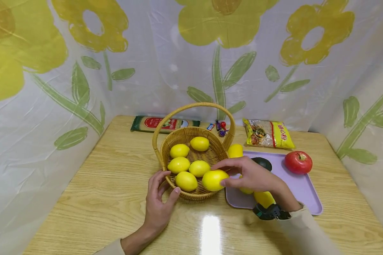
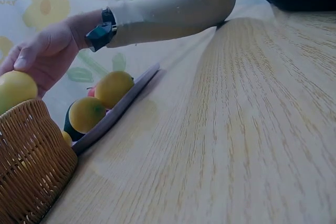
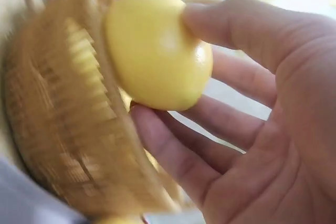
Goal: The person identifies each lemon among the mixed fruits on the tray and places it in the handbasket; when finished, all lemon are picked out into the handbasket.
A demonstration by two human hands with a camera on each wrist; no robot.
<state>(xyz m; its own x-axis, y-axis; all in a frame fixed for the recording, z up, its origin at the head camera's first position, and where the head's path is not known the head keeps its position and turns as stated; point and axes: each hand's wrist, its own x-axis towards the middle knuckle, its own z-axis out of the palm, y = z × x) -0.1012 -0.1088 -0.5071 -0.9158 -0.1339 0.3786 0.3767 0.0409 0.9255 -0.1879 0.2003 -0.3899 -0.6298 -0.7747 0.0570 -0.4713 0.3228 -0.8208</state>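
A yellow lemon (image 1: 215, 180) is pinched between the thumb and fingers of my right hand (image 1: 253, 177), right at the near right rim of a wicker basket (image 1: 194, 197). In the right wrist view the lemon (image 3: 155, 51) overlaps the basket's rim, with the thumb on one side and the fingers around the other. Several more lemons (image 1: 186, 181) lie inside the basket, whose tall handle (image 1: 194, 105) arches over them. My left hand (image 1: 159, 198) holds the basket's near left side, fingertips and thumb at the rim.
Right of the basket, a lilac tray (image 1: 306, 194) bears a red fruit (image 1: 298, 162), a dark green fruit (image 1: 263, 163) and several yellow fruits (image 1: 264, 199). Behind stand a green noodle pack (image 1: 146, 124), small wrapped sweets (image 1: 222, 126) and a yellow food bag (image 1: 268, 134). A flowered curtain surrounds the table.
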